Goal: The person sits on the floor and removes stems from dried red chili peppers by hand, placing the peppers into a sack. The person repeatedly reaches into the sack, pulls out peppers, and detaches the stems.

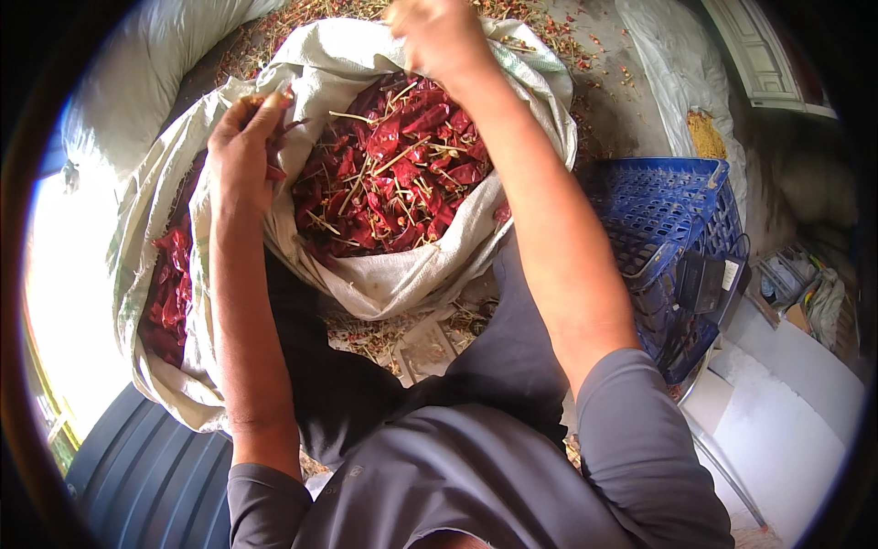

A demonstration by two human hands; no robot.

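Dried red chili peppers (405, 158) with loose stems fill an opened woven white sack (391, 288) between the legs. A second woven sack (130, 274) with its rim rolled down stands at the left and also holds red chilies (171, 281). My left hand (243, 147) is raised over the place where the two sacks meet, its fingers closed on pieces of dried red chili (276, 147). Above the far rim of the middle sack is my right hand (435, 38), blurred and partly cut by the top edge; whether it holds anything does not show.
To the right stands a blue plastic crate (651, 199) with a dark device (706, 281) against its side. Chili scraps and stems (590, 55) litter the floor. Large white plastic bags (144, 75) lie at upper left and upper right. A dark ribbed surface (158, 466) is at lower left.
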